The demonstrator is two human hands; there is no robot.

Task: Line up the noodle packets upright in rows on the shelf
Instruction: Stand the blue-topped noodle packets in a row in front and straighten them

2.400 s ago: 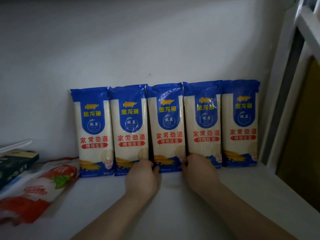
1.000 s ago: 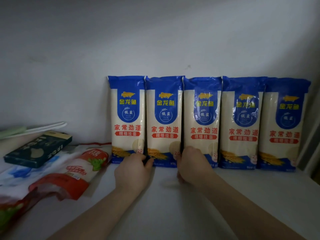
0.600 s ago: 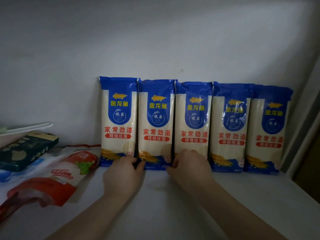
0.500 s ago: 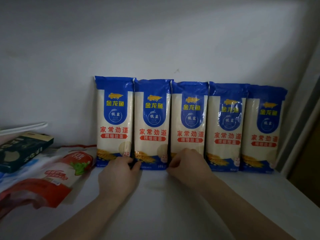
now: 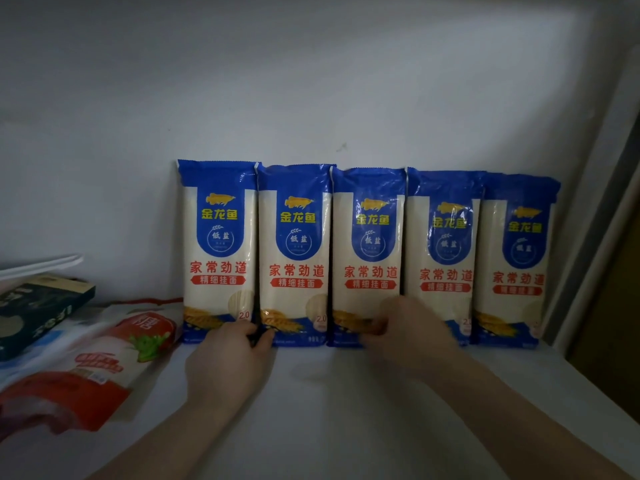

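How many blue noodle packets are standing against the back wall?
5, upright in one row: far left, second, middle, fourth, far right. Any behind them would be hidden.

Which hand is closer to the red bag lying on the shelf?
The left hand. It sits at the bottom of the first two noodle packets, just right of the red bag. The right hand is farther right, at the third packet.

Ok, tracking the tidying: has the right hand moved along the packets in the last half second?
Yes. Judged against the wall mark, the right hand has slid right, from the third packet onto the corner of the fourth packet.
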